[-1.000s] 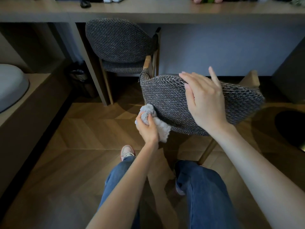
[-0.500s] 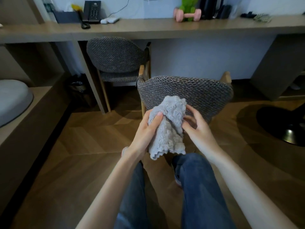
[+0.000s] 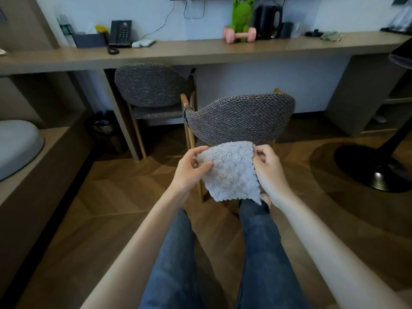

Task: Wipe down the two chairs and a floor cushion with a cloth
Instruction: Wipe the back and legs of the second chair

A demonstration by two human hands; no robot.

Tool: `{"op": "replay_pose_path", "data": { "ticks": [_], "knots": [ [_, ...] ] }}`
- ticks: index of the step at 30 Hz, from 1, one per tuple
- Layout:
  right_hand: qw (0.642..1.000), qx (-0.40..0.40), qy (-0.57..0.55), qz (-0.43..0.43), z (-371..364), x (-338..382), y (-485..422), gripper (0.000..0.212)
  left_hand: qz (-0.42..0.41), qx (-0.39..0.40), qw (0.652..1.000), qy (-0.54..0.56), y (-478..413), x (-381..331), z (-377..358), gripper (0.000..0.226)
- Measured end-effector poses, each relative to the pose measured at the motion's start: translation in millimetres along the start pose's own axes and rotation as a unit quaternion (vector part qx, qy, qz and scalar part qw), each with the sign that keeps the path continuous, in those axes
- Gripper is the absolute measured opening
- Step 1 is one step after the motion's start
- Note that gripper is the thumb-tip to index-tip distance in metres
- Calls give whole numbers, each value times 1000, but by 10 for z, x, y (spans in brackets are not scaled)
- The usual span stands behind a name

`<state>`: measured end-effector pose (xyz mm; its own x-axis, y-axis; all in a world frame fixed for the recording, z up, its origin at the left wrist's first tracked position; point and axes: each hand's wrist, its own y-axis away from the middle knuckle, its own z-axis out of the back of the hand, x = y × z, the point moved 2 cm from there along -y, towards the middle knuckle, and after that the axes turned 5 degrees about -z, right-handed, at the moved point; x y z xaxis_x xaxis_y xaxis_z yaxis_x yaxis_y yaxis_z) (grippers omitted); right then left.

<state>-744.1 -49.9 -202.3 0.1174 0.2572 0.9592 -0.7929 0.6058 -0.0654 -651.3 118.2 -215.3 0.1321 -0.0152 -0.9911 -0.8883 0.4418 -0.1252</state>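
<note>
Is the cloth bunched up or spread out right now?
Spread out. The cloth hangs as a flat sheet, left hand and right hand pinching its upper corners in front of the near chair.

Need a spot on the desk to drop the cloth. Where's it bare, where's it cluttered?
Bare: the desk stretch between the white remotes and the pink dumbbell, plus the front strip right of the dumbbell. Crowded: phone and dark box at left; frog toy and kettle by the dumbbell. Left hand and right hand both pinch the cloth.
</note>
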Motion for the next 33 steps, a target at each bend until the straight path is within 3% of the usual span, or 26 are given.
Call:
{"op": "replay_pose_path", "data": {
  "ticks": [3,6,7,11,14,17,22,26,33],
  "knots": [
    [998,5,-37,-41,17,-61,66,28,13,1,1000,-11,45,86,-22,37],
    [992,61,-52,-93,-7,-150,155,50,-1,4,998,-63,81,148,-48,42],
    [992,72,-41,-97,-8,-181,178,50,-9,8,997,-78,86,153,-53,41],
    [995,66,-42,-64,31,-287,176,13,-33,35,986,-157,50,181,-32,36],
    [999,10,33,9,52,-338,101,13,-49,51,970,-232,-4,242,23,29],
    [998,33,29,33,-62,-396,-6,17,-64,53,956,-282,-101,356,107,19],
    [996,68,-40,-27,-468,-536,-354,21,7,41,982,-182,-511,640,281,13],
    [982,113,-103,-108,-941,-736,-847,40,61,-10,991,-122,-1073,1046,429,11],
    [964,40,-102,-244,-1623,-1291,-1736,40,167,-15,978,-124,-2016,1796,601,30]
  ]
}}
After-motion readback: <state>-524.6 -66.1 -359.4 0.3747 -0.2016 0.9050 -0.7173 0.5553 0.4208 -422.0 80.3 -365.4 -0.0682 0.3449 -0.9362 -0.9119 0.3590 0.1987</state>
